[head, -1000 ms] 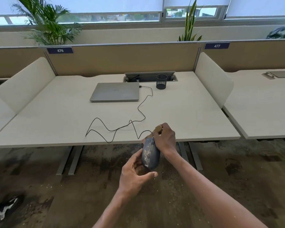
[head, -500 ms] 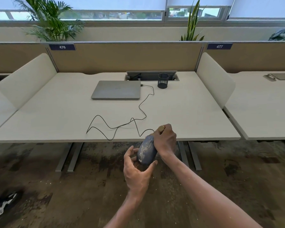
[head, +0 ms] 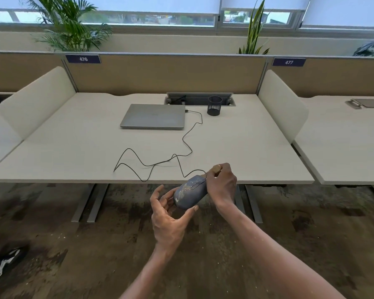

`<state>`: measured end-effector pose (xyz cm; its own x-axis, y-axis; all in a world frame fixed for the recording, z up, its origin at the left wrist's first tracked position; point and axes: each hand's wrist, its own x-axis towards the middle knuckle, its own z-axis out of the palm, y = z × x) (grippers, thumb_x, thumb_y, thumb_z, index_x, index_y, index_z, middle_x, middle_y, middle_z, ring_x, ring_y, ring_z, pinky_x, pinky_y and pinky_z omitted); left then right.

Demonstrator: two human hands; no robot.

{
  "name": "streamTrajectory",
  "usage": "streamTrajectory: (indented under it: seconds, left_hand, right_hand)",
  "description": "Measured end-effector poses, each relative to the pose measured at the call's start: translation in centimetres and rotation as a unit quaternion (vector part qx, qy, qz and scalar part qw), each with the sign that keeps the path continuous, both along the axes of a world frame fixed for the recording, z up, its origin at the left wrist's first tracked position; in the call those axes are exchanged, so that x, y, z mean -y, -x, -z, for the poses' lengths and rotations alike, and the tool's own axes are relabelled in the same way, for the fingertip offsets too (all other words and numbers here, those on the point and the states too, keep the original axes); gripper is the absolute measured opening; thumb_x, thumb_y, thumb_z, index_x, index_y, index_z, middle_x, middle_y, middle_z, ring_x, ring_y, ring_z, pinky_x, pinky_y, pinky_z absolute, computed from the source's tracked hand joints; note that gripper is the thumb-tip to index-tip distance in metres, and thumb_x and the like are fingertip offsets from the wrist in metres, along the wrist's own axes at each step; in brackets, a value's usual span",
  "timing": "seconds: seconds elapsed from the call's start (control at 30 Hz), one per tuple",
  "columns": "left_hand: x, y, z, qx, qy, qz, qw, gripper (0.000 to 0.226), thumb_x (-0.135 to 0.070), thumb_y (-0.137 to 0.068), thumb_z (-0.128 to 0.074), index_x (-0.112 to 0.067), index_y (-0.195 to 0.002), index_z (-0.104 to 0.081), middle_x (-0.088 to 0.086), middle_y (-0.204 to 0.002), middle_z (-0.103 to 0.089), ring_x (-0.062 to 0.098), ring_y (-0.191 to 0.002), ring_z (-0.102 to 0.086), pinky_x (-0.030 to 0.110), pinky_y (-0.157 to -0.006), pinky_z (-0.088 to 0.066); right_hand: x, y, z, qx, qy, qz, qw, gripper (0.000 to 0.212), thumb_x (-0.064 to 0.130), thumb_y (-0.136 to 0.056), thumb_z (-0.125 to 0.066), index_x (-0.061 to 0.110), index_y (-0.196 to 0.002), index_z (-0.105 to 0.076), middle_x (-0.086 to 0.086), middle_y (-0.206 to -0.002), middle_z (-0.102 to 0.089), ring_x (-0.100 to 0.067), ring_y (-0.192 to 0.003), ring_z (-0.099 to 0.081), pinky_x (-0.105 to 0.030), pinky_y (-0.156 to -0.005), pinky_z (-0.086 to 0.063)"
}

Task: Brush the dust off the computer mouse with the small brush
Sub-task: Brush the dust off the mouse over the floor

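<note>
Holding dusty mouse [head: 190, 194] w/ L hand [head: 167, 221]; R hand [head: 221, 186] grips brush [head: 216, 169].

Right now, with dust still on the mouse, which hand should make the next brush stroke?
The right hand. It already grips the small brush by its wooden handle at the mouse's cable end. The left hand holds the mouse from below, off the desk edge, so it should keep steadying it.

We stand in an open-plan office: a row of pale desks [head: 73, 147] split by tan partition panels [head: 166, 74] bearing number plates [head: 83, 59], a closed laptop [head: 153, 116] near our desk's back edge, and potted plants [head: 69, 26] under the windows [head: 117, 9].
</note>
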<state>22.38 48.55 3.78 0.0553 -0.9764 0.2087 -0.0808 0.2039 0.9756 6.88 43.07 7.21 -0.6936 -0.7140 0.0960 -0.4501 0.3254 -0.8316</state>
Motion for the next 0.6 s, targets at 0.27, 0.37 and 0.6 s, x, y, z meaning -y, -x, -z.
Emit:
streamTrajectory:
  seconds: [0.27, 0.37, 0.6]
  left_hand:
    - [0.7, -0.8, 0.0, 0.01, -0.007, -0.018, 1.0, 0.101, -0.039, -0.058, -0.092, -0.019, -0.137, -0.032, 0.002, -0.118, -0.071, 0.012, -0.108, -0.071, 0.044, -0.096, -0.057]
    - [0.8, -0.9, 0.0, 0.019, -0.007, -0.019, 1.0, 0.099, -0.04, -0.057, -0.092, -0.018, -0.134, -0.034, 0.002, -0.117, -0.071, 0.013, -0.109, -0.071, 0.046, -0.096, -0.057]
    - [1.2, -0.9, 0.3, 0.034, -0.004, -0.009, 0.999, 0.094, -0.036, -0.056, -0.094, -0.014, -0.127, -0.036, 0.007, -0.118, -0.072, 0.007, -0.107, -0.071, 0.039, -0.095, -0.058]
  right_hand:
    - [-2.1, 1.5, -1.8, -0.153, 0.072, 0.012, 0.985, 0.01, 0.022, -0.102, -0.051, 0.012, -0.1, -0.054, -0.007, -0.079, -0.07, -0.03, -0.064, -0.056, -0.029, -0.057, -0.036]
    - [-3.1, 1.4, -3.5, -0.227, 0.14, -0.02, 0.964, 0.009, 0.016, -0.099, -0.06, 0.011, -0.1, -0.053, 0.0, -0.073, -0.065, -0.032, -0.064, -0.067, -0.026, -0.058, -0.036]
    - [-4.0, 1.4, -8.0, -0.265, 0.283, -0.218, 0.896, 0.031, 0.006, -0.097, -0.064, 0.006, -0.123, -0.047, -0.008, -0.085, -0.071, -0.02, -0.068, -0.068, -0.026, -0.061, -0.057]
